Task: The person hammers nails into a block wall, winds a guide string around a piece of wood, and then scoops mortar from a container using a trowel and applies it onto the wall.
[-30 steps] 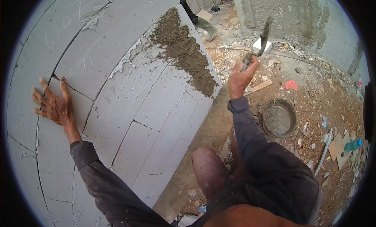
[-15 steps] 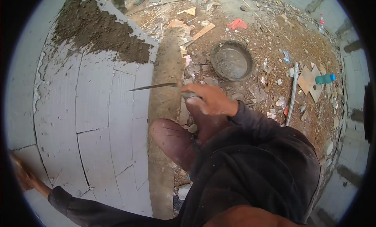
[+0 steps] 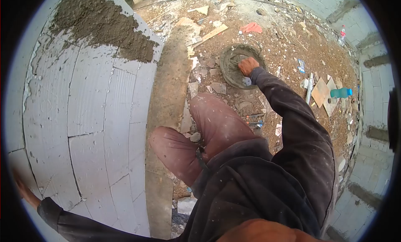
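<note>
My right hand is closed inside a round mortar tub, its fist low over the wet grey mortar. The trowel that shows in this hand half a second earlier is now hidden by the hand and the mortar. At the far left, my left hand is against the pale block wall, and its fingers are lost in blur and the dark rim of the view. A thick patch of mortar covers the upper part of the wall surface.
A concrete strip runs along the wall's foot, beside my bent knees. Rubble, a wood strip, a red rag and tile pieces litter the ground. A teal bottle lies at right. Someone's boots show at the top.
My right hand has moved away from the wall, up and right into the tub, taking the trowel out of sight. My left hand stays by the wall; the view has shifted slightly.
</note>
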Action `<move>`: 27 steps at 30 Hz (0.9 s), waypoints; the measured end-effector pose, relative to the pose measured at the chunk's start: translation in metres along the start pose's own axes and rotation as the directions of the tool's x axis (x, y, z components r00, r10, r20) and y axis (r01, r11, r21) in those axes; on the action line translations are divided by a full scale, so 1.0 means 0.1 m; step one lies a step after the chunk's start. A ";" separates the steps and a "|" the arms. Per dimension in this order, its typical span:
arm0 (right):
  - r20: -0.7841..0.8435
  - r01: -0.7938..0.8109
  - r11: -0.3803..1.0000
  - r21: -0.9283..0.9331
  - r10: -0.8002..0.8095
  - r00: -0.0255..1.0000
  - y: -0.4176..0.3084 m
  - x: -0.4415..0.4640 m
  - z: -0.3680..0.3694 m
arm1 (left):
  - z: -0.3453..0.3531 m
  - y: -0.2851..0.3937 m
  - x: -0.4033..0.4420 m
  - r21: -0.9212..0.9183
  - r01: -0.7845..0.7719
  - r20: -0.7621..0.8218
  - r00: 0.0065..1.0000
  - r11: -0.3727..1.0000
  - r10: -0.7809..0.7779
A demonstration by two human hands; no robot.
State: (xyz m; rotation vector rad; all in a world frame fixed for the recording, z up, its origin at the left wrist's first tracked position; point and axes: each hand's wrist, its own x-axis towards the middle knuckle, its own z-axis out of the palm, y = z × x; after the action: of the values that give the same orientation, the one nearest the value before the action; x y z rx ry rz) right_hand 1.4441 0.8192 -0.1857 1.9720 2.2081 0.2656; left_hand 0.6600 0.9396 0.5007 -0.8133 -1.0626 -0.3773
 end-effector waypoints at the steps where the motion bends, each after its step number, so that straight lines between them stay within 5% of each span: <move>1: -0.122 0.183 0.982 -0.038 -0.186 0.975 -0.06 0.00 -0.05 | -0.01 -0.02 -0.01 -0.001 -0.010 0.008 1.000 1.000 0.010; 2: 0.118 0.185 0.979 -0.086 -0.174 0.978 0.01 0.05 -0.24 | -0.01 -0.01 -0.01 -0.019 -0.003 -0.004 1.000 1.000 0.003; 6: 0.204 0.140 0.989 -0.039 -0.129 0.970 0.40 -0.14 -0.88 | 0.01 0.00 0.02 0.015 0.007 0.026 1.000 1.000 -0.008; 8: -0.274 -0.004 0.995 -0.097 -0.023 0.961 0.60 -0.32 -0.74 | -0.01 0.03 0.02 -0.006 0.015 0.019 1.000 1.000 -0.015; 9: -0.271 -0.005 0.995 -0.099 -0.022 0.962 0.61 -0.33 -0.64 | -0.01 0.04 0.03 -0.026 0.026 0.000 1.000 0.999 -0.026; 12: 0.251 -0.252 0.968 -0.024 0.249 0.935 0.35 -0.27 0.08 | 0.01 0.03 0.01 -0.032 0.020 0.006 1.000 0.999 -0.019; 15: 0.312 -0.400 0.915 0.046 0.367 0.876 0.07 -0.31 0.14 | -0.02 0.02 0.06 -0.042 0.021 0.002 1.000 0.999 -0.021; 19: 0.314 -0.250 0.964 0.088 0.212 0.926 0.33 -0.53 -0.28 | -0.09 0.06 0.00 -0.104 0.055 0.033 0.998 0.993 -0.052; 24: 0.368 -0.224 0.975 0.006 0.206 0.907 0.69 -0.36 -1.07 | -0.01 0.02 0.02 -0.034 0.030 0.072 0.997 0.999 -0.028; 27: 0.360 -0.149 0.986 -0.075 0.166 0.918 0.86 -0.14 -0.90 | -0.02 0.02 0.03 -0.035 0.035 0.074 0.997 0.999 -0.032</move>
State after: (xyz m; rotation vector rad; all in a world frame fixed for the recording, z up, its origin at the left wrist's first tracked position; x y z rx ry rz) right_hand 1.5062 0.8126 -0.0770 1.9863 1.8009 -0.0321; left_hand 0.6632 0.9396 0.5019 -0.8477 -1.1419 -0.3987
